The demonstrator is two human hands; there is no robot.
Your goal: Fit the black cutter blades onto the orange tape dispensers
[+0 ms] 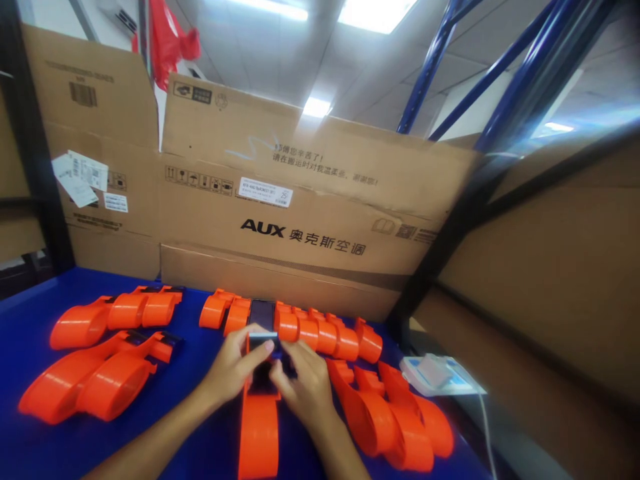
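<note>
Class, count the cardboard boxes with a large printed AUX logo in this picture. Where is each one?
1. The brown cardboard box with the AUX logo stands at the back of the blue table, behind the orange plastic parts. Other boxes' logos may be hidden.

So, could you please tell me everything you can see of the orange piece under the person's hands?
The orange plastic tape dispenser lies flat on the blue table, its long glossy body pointing toward the camera. A dark section with a pale metal strip sits at its far end. The left hand and right hand both rest on that end, fingertips at the strip. Similar orange dispensers lie apart on either side.
</note>
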